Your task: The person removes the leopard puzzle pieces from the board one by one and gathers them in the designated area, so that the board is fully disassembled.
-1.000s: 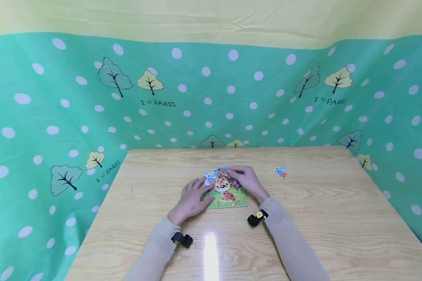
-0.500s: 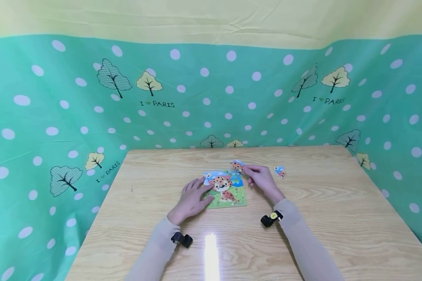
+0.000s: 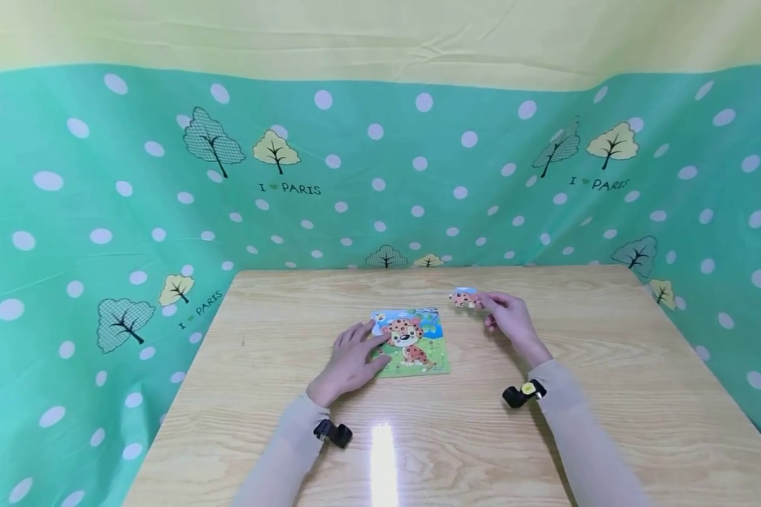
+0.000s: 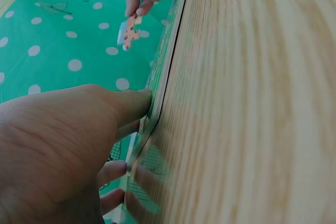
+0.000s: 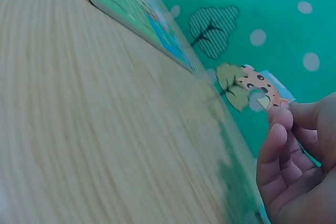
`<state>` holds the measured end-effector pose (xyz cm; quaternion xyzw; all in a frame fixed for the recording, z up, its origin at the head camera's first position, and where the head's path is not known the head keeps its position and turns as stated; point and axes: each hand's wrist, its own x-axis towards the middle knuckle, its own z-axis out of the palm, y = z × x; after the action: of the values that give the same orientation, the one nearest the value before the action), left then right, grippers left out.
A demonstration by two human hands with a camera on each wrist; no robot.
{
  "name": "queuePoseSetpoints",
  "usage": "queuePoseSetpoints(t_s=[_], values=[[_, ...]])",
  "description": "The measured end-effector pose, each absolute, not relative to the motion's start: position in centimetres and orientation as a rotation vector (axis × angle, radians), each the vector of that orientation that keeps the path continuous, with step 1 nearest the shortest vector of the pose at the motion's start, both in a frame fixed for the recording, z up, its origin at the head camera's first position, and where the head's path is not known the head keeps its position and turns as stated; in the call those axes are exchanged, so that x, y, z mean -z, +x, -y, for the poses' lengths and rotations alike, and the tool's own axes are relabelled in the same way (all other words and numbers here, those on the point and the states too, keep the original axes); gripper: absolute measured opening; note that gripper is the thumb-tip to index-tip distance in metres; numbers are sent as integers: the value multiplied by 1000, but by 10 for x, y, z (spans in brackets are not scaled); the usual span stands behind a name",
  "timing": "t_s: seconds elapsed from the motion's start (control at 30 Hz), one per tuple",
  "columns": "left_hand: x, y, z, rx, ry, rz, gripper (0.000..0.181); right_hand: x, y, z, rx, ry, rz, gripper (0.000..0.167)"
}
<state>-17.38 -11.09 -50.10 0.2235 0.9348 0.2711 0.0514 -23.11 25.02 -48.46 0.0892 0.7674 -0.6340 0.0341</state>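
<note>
Ideally, the left hand (image 3: 350,360), fingers spread, should lightly steady the puzzle board (image 3: 415,346) under its fingertips while the right hand (image 3: 510,318), pinching the spotted piece (image 3: 465,298), avoids bending it.

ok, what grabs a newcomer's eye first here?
Probably the green polka-dot cloth rising behind the table. Then the bright puzzle on the tabletop, its left side touched by the left hand. To the puzzle's right, the right hand pinches a spotted piece above the table.
</note>
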Motion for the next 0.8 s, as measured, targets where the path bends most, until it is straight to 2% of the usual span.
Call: queuePoseSetpoints(t_s=[0.8], values=[[500, -172, 110, -821, 678, -2848, 52, 483, -222, -323, 1927, 473, -2343, 58]])
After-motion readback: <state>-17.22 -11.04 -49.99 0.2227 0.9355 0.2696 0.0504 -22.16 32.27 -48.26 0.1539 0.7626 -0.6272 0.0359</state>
